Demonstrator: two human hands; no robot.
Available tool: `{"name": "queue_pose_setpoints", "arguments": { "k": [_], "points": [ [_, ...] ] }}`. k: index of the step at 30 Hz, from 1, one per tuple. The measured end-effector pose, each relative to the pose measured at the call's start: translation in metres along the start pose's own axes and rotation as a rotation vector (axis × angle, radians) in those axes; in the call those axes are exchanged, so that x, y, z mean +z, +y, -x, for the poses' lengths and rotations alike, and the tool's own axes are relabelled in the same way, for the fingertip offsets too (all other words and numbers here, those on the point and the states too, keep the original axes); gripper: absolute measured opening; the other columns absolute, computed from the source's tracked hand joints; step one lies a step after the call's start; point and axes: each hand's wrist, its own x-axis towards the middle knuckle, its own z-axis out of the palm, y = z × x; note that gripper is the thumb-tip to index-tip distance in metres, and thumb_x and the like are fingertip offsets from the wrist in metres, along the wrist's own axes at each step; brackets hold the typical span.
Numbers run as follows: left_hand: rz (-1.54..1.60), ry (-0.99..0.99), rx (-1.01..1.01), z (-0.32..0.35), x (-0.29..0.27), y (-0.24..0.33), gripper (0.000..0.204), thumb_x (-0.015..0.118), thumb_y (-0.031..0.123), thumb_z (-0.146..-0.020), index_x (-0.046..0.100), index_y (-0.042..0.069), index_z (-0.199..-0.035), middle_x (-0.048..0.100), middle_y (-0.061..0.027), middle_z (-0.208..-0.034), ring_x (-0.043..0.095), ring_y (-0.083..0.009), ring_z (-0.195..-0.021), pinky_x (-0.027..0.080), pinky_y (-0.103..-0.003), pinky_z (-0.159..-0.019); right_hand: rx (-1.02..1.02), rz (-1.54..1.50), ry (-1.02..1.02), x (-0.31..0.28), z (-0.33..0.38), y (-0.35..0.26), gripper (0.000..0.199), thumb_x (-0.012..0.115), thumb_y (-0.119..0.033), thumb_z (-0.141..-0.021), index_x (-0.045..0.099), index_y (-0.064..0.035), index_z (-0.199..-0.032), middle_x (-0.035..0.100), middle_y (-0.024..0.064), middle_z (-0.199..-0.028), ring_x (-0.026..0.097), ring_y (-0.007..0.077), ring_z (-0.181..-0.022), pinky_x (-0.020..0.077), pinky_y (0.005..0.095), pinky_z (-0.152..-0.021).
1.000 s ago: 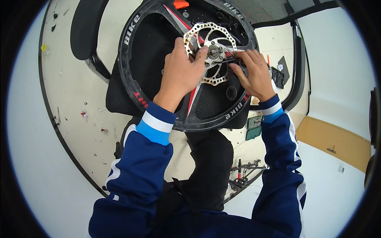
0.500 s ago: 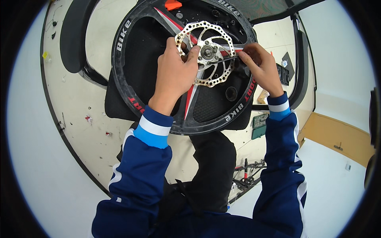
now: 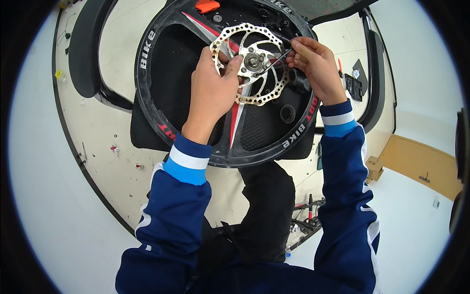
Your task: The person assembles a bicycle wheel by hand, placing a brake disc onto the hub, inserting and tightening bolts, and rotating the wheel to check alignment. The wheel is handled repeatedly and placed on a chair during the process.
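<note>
My left hand (image 3: 210, 90) is closed on the left edge of a silver brake disc (image 3: 246, 59), thumb on its face and fingers behind. The disc sits tilted over the hub of a black bicycle wheel (image 3: 146, 93) with red and white spokes. Between the fingertips of my right hand (image 3: 316, 63) is a dark hex key (image 3: 275, 61). It slants down to the left, its lower end at a bolt just below the disc's centre. Whether it is seated in the bolt is too small to tell.
The wheel lies on a black chair seat (image 3: 144, 132) between armrests (image 3: 85, 49). An orange-red piece (image 3: 207, 6), a dark ring (image 3: 287, 113) and small parts lie within the wheel's outline. A black tool case (image 3: 353, 87) and a bicycle frame (image 3: 309, 218) are on the floor.
My right hand has moved up and slightly left, swinging the hex key from nearly level to a steep slant. My left hand keeps its hold on the disc.
</note>
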Motion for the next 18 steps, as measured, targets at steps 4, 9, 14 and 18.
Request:
{"name": "queue_pose_setpoints", "arguments": {
  "k": [4, 9, 14, 18],
  "points": [
    [-0.004, 0.025, -0.010, 0.000, 0.002, 0.000, 0.024, 0.069, 0.016, -0.091, 0.052, -0.001, -0.089, 0.064, -0.0107, -0.073, 0.067, -0.0172, -0.064, 0.052, -0.032, -0.060, -0.012, 0.061, 0.017, 0.004, 0.002, -0.005, 0.029, 0.060, -0.013, -0.098, 0.060, 0.0088, -0.118, 0.070, 0.0151, -0.095, 0.071, 0.0197, -0.085, 0.0576, 0.0272, -0.077],
    [-0.086, 0.066, -0.003, -0.007, 0.001, 0.003, 0.027, 0.073, 0.020, -0.085, 0.057, -0.002, -0.090, 0.065, -0.0093, -0.070, 0.069, -0.0178, -0.067, 0.053, -0.032, -0.063, 0.084, -0.339, 0.070, 0.014, 0.005, -0.005, 0.031, 0.051, -0.011, -0.100, 0.053, 0.0097, -0.123, 0.067, 0.0199, -0.107, 0.068, 0.0257, -0.099, 0.0549, 0.0326, -0.090],
    [-0.092, 0.158, 0.010, -0.012, 0.012, 0.021, 0.043, 0.077, 0.028, -0.083, 0.059, -0.003, -0.105, 0.070, -0.0126, -0.075, 0.069, -0.0174, -0.063, 0.054, -0.031, -0.061, 0.225, -0.709, 0.003, 0.016, -0.008, -0.012, 0.018, 0.050, -0.014, -0.099, 0.052, 0.0024, -0.103, 0.058, 0.0118, -0.089, 0.058, 0.0241, -0.083, 0.0495, 0.0349, -0.084],
    [-0.267, 0.194, 0.182, -0.012, 0.014, 0.017, 0.045, 0.079, 0.026, -0.083, 0.059, -0.004, -0.110, 0.066, -0.0088, -0.064, 0.063, -0.0123, -0.052, 0.049, -0.025, -0.051, 0.207, -0.737, 0.031, 0.038, -0.019, -0.020, 0.019, 0.052, -0.015, -0.098, 0.045, -0.0058, -0.084, 0.035, -0.0003, -0.065, 0.034, 0.0129, -0.058, 0.0340, 0.0281, -0.057]
  ]
}}
